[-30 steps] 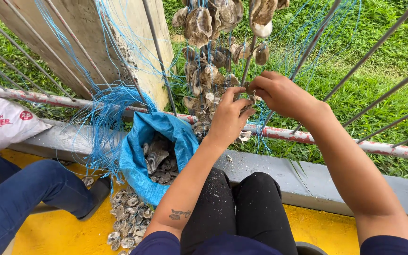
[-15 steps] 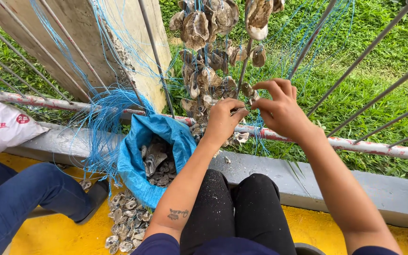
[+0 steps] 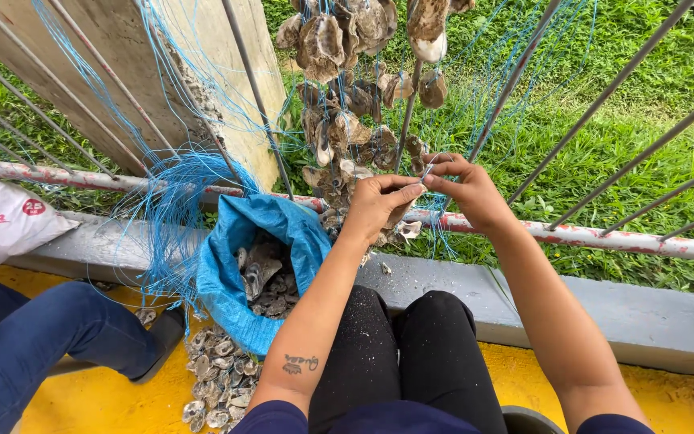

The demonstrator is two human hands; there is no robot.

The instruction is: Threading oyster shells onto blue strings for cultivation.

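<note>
My left hand (image 3: 379, 205) and my right hand (image 3: 467, 189) meet in front of a metal railing (image 3: 604, 237), fingers pinched together on thin blue line (image 3: 435, 165) and a small oyster shell. Strings of grey-brown oyster shells (image 3: 347, 104) hang from the railing bars just above and left of my hands. Below my left forearm an open blue sack (image 3: 238, 249) holds more shells. Loose shells (image 3: 218, 378) lie on the yellow floor in front of it.
A bundle of blue line (image 3: 166, 209) hangs over the rail beside a concrete post (image 3: 162, 80). Another person's legs in jeans (image 3: 34, 345) are at the left, with a white printed bag (image 3: 2, 221). Grass lies beyond the railing; a grey kerb (image 3: 644, 313) runs below it.
Both hands have drawn closer together and a little lower at the rail, fingertips now pinching the line between them.
</note>
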